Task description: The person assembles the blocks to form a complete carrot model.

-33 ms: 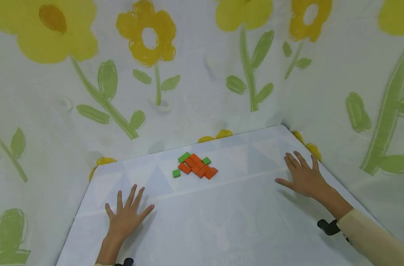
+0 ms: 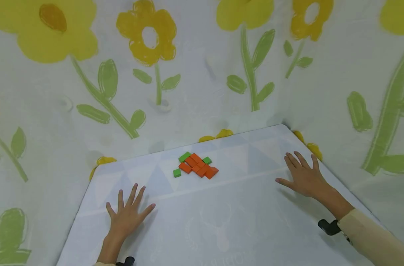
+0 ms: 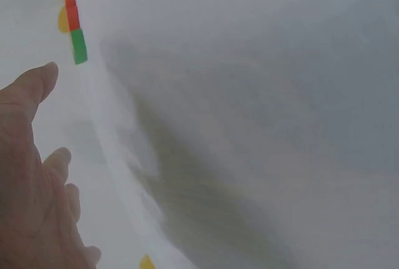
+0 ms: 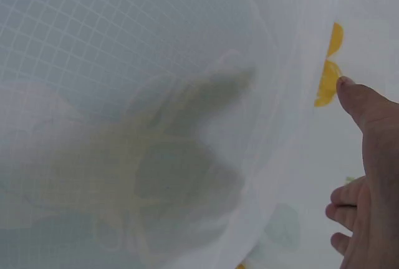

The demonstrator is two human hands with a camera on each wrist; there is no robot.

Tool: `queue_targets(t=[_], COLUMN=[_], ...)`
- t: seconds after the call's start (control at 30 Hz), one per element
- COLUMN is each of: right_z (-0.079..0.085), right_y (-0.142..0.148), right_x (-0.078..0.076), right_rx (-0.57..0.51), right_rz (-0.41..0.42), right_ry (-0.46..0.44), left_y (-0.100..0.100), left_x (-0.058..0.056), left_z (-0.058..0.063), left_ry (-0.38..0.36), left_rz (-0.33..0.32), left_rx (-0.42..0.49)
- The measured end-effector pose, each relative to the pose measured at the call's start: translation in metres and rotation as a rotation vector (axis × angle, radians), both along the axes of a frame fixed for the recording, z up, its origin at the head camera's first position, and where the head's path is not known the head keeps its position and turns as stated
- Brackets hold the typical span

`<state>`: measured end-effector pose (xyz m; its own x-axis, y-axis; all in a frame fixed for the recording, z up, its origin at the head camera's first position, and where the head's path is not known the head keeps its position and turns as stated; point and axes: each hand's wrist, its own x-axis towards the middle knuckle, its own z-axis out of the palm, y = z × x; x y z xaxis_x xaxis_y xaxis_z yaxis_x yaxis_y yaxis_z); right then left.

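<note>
Several flat orange blocks point(image 2: 196, 165) lie bunched together near the far side of the table, some overlapping. Around them are green blocks: a longer one point(image 2: 184, 156) behind, a small one point(image 2: 206, 160) on the right and another small one point(image 2: 177, 173) at the front left. My left hand point(image 2: 125, 218) is held over the table's left part, fingers spread and holding nothing. On the right, near the table's edge, my right hand point(image 2: 303, 177) also has spread fingers and nothing in it. Both cast shadows on the tabletop. In the left wrist view a green block point(image 3: 79, 46) shows beyond the thumb.
The white table point(image 2: 218, 214) has a pale triangle pattern along its far side. A white curtain point(image 2: 195, 74) printed with yellow flowers stands behind it and at both sides. A black wrist strap point(image 2: 329, 227) shows at the right sleeve point(image 2: 371, 232).
</note>
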<state>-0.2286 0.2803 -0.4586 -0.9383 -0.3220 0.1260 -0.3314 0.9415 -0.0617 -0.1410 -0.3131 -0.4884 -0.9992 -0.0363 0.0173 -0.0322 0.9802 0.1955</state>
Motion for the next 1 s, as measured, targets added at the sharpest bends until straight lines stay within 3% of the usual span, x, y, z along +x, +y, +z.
queue_targets(t=[0.1,0.27,0.47,0.7,1.0], right_z=[0.0,0.003,-0.002,-0.012,-0.027], right_y=[-0.007,-0.038,-0.109,-0.189,-0.234], right_x=[-0.002,-0.005,-0.014,-0.032,-0.054], right_rx=[-0.014,-0.08,-0.15,-0.188,-0.176], right_rz=[0.013,0.042,0.085,0.077,0.077], right_ry=[0.0,-0.004,0.043,0.062,0.019], left_y=[0.002,0.019,0.058,0.089,0.114], left_x=[-0.004,-0.026,-0.067,-0.116,-0.145], left_z=[0.002,0.004,0.004,-0.004,-0.022], left_ry=[0.0,0.02,0.061,0.122,0.097], left_rz=[0.002,0.003,0.006,0.006,0.023], left_rx=[0.008,0.043,0.167,0.211,0.203])
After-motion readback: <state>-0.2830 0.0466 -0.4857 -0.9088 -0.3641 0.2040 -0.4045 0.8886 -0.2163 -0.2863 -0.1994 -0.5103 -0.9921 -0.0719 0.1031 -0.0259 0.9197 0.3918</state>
